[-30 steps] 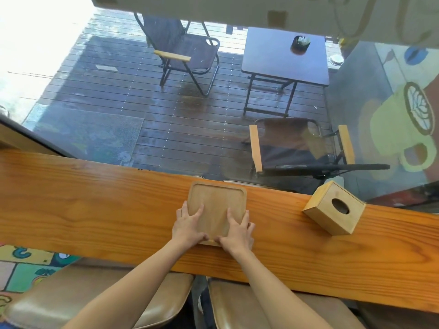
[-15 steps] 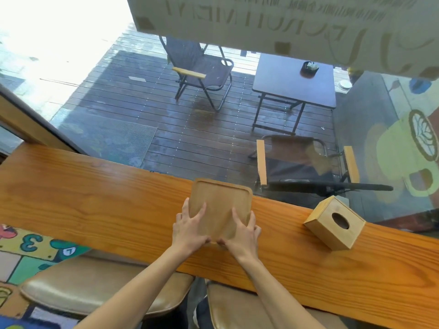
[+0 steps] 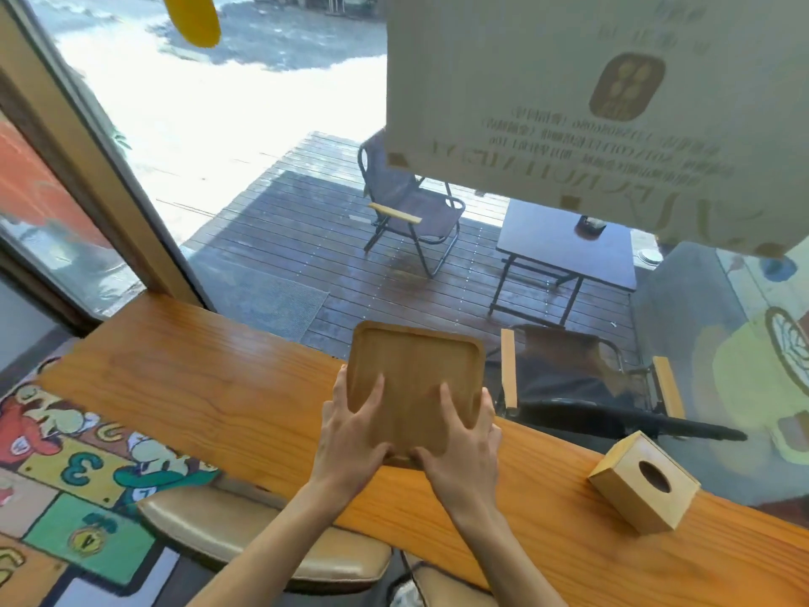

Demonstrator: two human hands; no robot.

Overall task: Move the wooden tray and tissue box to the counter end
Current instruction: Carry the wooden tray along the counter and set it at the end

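Both hands are closed on the square, shallow-rimmed wooden tray (image 3: 416, 383). The left hand (image 3: 350, 440) clasps its near-left corner, thumb laid across the tray's inner face and fingers wrapped round the left edge. The right hand (image 3: 464, 453) takes the near-right corner the same way, thumb on top, fingers curling behind the right edge. The tray is tipped, its far edge raised toward the window and its near edge down between the two palms; whether that near edge touches the wood below I cannot tell.

Under the hands runs the long orange-brown varnished wooden counter (image 3: 197, 387), stretching away to the left of the grip as far as the window frame. Well to the right of the right hand, apart from it, the pale wooden cube-shaped tissue box (image 3: 643, 488) with an oval opening on top sits on the counter, turned at an angle. Below the wrists, on the near side of the counter, are tan cushioned stool seats (image 3: 245, 532).
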